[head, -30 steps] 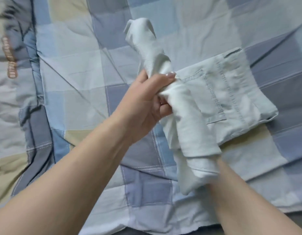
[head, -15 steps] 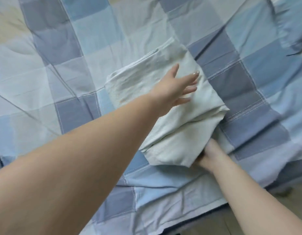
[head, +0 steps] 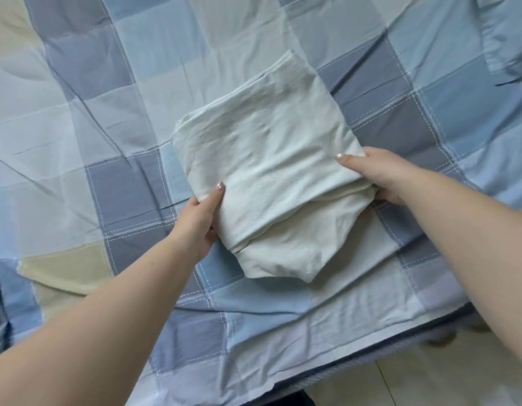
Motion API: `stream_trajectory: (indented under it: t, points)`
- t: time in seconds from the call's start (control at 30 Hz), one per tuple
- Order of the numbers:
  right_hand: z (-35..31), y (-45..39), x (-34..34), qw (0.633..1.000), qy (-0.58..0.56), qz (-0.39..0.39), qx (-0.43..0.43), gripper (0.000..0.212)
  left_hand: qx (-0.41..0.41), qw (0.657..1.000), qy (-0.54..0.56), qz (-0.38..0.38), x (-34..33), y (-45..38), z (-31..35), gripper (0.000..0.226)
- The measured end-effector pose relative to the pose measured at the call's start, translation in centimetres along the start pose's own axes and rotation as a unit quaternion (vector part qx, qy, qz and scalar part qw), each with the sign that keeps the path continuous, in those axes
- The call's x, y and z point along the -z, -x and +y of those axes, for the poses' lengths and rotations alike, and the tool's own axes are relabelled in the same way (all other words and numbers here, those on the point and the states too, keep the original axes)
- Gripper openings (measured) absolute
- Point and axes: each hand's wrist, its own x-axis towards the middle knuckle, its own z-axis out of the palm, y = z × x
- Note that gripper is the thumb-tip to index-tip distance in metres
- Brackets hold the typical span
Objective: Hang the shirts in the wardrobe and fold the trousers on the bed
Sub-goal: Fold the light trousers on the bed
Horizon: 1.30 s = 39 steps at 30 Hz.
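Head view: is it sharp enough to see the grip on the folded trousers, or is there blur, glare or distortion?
Head view: sharp at the centre, with weave visible on the folded trousers; soft, even light, no glare; faint shadows under the left hand and right hand, each gripping a side edge; wide-angle stretch enlarges the forearms and bends the checked bedspread lines near the borders.

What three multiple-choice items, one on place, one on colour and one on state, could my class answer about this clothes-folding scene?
1. Where do the trousers lie?
A. on the bed cover
B. on the floor
C. in a drawer

2. What colour are they?
A. black
B. off-white
C. red

3. What state are they in?
A. spread flat
B. hanging
C. folded into a bundle

Key: A, checked cover shows all round them; B, pale cloth; C, layers are stacked, with left hand and right hand gripping opposite sides.
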Motion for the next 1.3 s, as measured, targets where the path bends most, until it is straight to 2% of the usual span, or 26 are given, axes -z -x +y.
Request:
stream_trajectory:
  t: [0.07,0.17,0.23,0.3,0.37,0.47,0.53,0.6,0.7,0.77,0.83,0.87,0.9,0.97,1.03,1.07,1.1,1.13,1.2,1.3]
  points:
    - [2.1,1.4,-0.8,0.998,-0.037,-0.051,-0.016,0.021,-0.027,0.999,-0.018,0.019,1.5,0.3,-0.6,0.035]
    - [7.0,5.4,-3.6,0.993,-0.005,-0.106,-0.055,0.031,0.006,0.995,-0.101,0.006,5.4,1.7,-2.5,0.027]
    - [9.8,8.5,-5.8,0.983,-0.001,-0.146,-0.114,0.034,0.036,0.987,-0.158,-0.013,8.1,3.1,-4.5,0.029]
    - [10.8,10.6,-7.2,0.978,0.019,-0.162,-0.132,0.025,0.045,0.981,-0.188,-0.018,9.8,4.4,-5.8,0.036]
    - [10.6,11.0,-7.9,0.988,0.059,-0.106,-0.097,0.03,0.015,0.981,-0.19,-0.042,10.4,5.1,-6.2,0.041]
    - [8.2,10.4,-8.6,0.996,0.029,0.083,0.001,0.044,-0.054,0.982,-0.17,-0.061,10.2,4.4,-4.7,0.048]
    - [6.0,9.1,-8.9,0.99,0.009,0.133,0.043,0.037,-0.056,0.989,-0.112,-0.072,9.4,2.9,-2.6,0.047]
    - [4.3,7.5,-9.3,0.986,0.034,0.16,0.042,0.036,-0.036,0.991,-0.093,-0.085,8.5,1.5,-0.6,0.046]
    - [3.4,5.7,-9.6,0.971,0.049,0.23,0.032,0.045,-0.029,0.992,-0.125,0.007,7.7,0.0,0.2,0.045]
    - [4.3,5.5,-9.7,0.965,0.058,0.254,0.017,0.042,-0.042,0.985,-0.146,0.078,7.1,-0.4,-0.5,0.043]
    - [5.0,5.7,-9.9,0.962,0.063,0.264,-0.003,0.034,-0.05,0.973,-0.172,0.144,5.9,-0.4,-0.8,0.052]
    - [5.0,5.8,-9.9,0.96,0.064,0.274,-0.004,0.026,-0.075,0.957,-0.205,0.189,5.4,-0.3,-0.9,0.057]
    - [4.7,5.9,-9.8,0.953,0.08,0.29,0.014,0.023,-0.125,0.928,-0.263,0.233,5.1,-0.1,-0.7,0.062]
    - [3.5,6.0,-10.2,0.914,0.211,0.317,0.139,0.048,-0.288,0.835,-0.389,0.263,4.7,0.8,-0.5,0.063]
    - [2.9,5.9,-11.3,0.839,0.369,0.281,0.285,0.06,-0.423,0.746,-0.477,0.19,4.5,1.6,-1.0,0.06]
    - [3.0,5.6,-11.8,0.809,0.43,0.243,0.319,0.063,-0.452,0.708,-0.523,0.147,4.5,1.7,-1.5,0.062]
    - [3.6,5.2,-12.0,0.795,0.474,0.206,0.317,0.066,-0.45,0.677,-0.571,0.112,4.6,1.6,-2.1,0.066]
    - [4.4,4.6,-11.9,0.798,0.501,0.177,0.283,0.068,-0.424,0.66,-0.614,0.089,4.7,1.1,-2.6,0.07]
    - [5.9,3.0,-11.1,0.831,0.491,0.154,0.214,0.073,-0.357,0.663,-0.654,0.073,5.0,-0.1,-3.3,0.073]
    - [6.8,1.1,-10.5,0.84,0.481,0.159,0.197,0.078,-0.336,0.66,-0.669,0.07,4.9,-1.9,-3.7,0.074]
